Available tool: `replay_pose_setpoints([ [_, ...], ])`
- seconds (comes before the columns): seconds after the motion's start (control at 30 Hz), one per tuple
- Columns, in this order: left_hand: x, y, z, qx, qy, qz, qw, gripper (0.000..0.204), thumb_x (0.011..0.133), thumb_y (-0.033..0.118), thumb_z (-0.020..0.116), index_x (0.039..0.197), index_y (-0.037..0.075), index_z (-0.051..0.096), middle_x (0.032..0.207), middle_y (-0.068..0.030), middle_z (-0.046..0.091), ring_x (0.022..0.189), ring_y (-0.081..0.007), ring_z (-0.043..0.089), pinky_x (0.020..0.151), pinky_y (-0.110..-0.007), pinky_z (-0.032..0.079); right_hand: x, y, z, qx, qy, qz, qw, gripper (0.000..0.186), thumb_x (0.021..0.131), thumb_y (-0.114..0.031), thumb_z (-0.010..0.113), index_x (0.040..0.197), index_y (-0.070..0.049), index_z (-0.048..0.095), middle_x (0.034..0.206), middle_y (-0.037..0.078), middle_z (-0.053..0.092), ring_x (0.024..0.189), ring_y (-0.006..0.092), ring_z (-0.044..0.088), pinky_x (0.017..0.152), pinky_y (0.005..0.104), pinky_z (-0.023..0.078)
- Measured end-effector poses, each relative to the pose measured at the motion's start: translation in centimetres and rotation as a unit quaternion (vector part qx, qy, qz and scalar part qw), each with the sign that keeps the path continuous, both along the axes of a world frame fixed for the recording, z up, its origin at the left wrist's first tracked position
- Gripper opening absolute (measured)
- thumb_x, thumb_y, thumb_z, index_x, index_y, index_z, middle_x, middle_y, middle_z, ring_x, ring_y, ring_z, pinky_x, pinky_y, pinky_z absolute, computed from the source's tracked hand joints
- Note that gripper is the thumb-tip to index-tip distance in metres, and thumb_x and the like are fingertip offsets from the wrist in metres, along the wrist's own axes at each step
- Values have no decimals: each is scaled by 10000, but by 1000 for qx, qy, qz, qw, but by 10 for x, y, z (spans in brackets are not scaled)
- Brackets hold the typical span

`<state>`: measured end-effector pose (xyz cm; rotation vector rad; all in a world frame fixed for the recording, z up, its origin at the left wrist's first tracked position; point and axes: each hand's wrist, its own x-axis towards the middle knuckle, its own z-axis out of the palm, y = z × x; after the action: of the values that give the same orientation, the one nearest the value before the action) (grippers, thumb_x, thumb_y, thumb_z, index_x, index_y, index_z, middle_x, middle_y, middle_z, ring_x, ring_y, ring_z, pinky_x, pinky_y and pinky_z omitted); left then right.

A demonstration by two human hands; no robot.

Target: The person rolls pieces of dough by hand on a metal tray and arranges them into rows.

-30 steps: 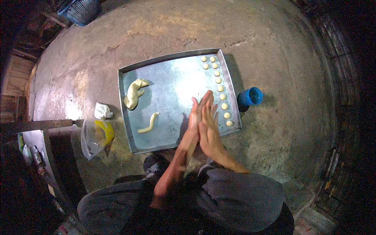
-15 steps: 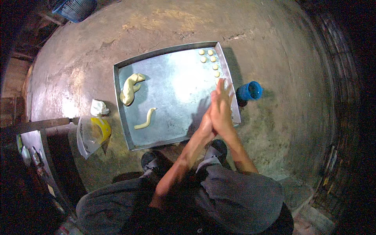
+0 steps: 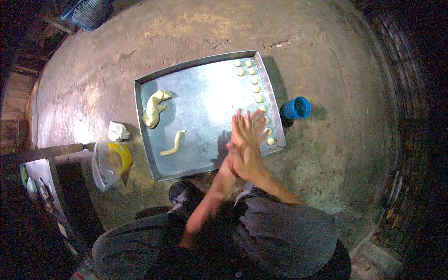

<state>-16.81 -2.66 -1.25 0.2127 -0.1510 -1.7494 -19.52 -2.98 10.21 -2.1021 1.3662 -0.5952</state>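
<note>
Over the right half of a shallow metal tray (image 3: 196, 59), my left hand (image 3: 240, 128) and my right hand (image 3: 248, 161) are laid palm against palm, fingers stretched out and partly blurred. Anything between the palms is hidden. Beyond them, small pale dough balls (image 3: 254, 81) run down the tray's right side, several doubled up at the far end, a few behind my fingers. At the tray's left lie a large dough lump (image 3: 154, 109) and a thinner curved dough rope (image 3: 172, 148).
A blue cup (image 3: 295, 108) stands right of the tray. Left are a crumpled white bundle (image 3: 118, 130), a clear-and-yellow plastic bag (image 3: 105, 163) and a low wooden structure (image 3: 51, 154) holding small items. A blue basket (image 3: 86, 14) sits at top left, my legs (image 3: 280, 233) below.
My pressed hands moved right, then back down-left, sliding against each other so their overlap and finger angles differ. The dough pieces on the tray look unchanged.
</note>
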Motion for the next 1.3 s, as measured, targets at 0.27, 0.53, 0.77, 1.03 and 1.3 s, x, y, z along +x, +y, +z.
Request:
replay_pose_setpoints([
  [0.27,4,3,54,40,-106,-50,992,697,1089,538,283,1601,66,253,1654,-141,275,1528,-263,274,1242,-447,259,-17,-25,-11,5,58,-126,990,635,1092,-353,356,1596,14,236,1668,267,165,1545,496,39,1235,588,5],
  [0.53,12,-13,62,105,-135,-93,981,793,1051,650,242,1608,87,260,1659,-119,285,1537,-302,243,1254,-460,229,-45,-13,-40,59,112,-145,981,749,1068,-474,388,1540,99,292,1591,388,223,1518,553,65,1182,706,2],
  [0.77,24,-2,52,85,-88,-72,990,814,1044,664,255,1608,76,255,1653,-121,293,1531,-294,252,1249,-447,237,-14,22,-3,-11,18,-1,1000,787,1053,-511,385,1543,98,291,1605,379,200,1525,544,37,1181,707,6],
  [1.03,8,0,43,75,-68,-77,992,840,1036,679,270,1607,64,249,1645,-124,302,1525,-286,263,1242,-433,247,-10,0,-15,54,27,-46,997,776,1058,-426,437,1561,116,201,1651,331,115,1538,516,9,1223,610,-18],
  [1.3,3,-1,50,108,-104,-112,982,866,1028,695,286,1606,52,243,1637,-126,311,1519,-278,274,1236,-418,257,-26,-12,-11,12,76,-112,991,906,1022,-545,446,1581,94,131,1652,332,94,1516,565,23,1203,667,-20],
])
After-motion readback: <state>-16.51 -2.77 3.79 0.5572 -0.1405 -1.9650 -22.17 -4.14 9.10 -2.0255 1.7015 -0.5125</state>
